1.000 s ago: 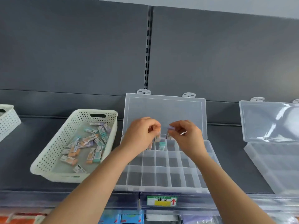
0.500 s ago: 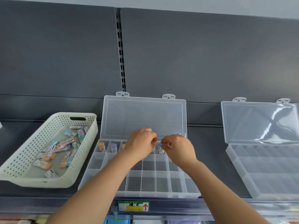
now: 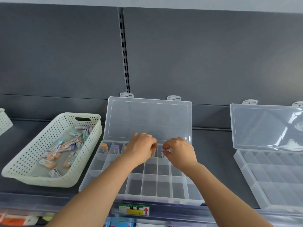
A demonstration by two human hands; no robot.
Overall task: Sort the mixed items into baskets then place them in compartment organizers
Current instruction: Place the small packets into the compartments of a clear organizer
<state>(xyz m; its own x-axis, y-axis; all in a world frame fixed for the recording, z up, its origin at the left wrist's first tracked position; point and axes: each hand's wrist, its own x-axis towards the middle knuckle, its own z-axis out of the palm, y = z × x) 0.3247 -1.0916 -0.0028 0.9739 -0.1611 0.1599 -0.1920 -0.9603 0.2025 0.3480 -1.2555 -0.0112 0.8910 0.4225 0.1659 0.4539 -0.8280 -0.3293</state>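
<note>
The clear organizer (image 3: 164, 187) sits open on a dark shelf (image 3: 213, 161), its lid (image 3: 147, 118) standing upright against the back panel; all positions below are given relative to this organizer. Both hands work over its back row. The left hand (image 3: 141, 149) is curled above the middle of that row, fingers pinched together on a small item that is mostly hidden; what it grips cannot be told for certain. The right hand (image 3: 179, 152) is just right of it, thumb and forefinger grasping a purple-capped eraser (image 3: 163, 151) held upright at a back-row cell. At the left end of the back row, an orange eraser (image 3: 104, 147) stands in the first cell and a purple eraser (image 3: 116, 149) in the second. The middle and front rows appear bare. Left of the organizer, just beside it, a white perforated basket (image 3: 32, 161) holds a loose heap of sleeved erasers (image 3: 65, 148) in orange, teal and purple. Well to the right lies a second open organizer (image 3: 270, 177). Below the front edge, a green and yellow price tag (image 3: 134, 209) is fixed to the shelf rail.
</note>
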